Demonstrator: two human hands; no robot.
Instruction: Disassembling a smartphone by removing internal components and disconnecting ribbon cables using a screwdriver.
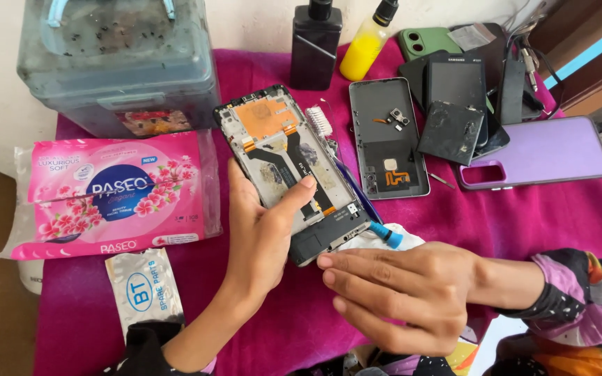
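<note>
With the left hand gripping the opened phone frame tilted above the magenta cloth, thumb right on the bare flex cables, and the right hand lying flat, fingers loosely together on white tissue, that thumb could probably smudge or tear a ribbon.

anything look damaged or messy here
The opened phone in the left hand has no back cover and its insides are bare. The dark square part lying on the phone stack looks scuffed and smeared. Nothing looks spilled.
</note>
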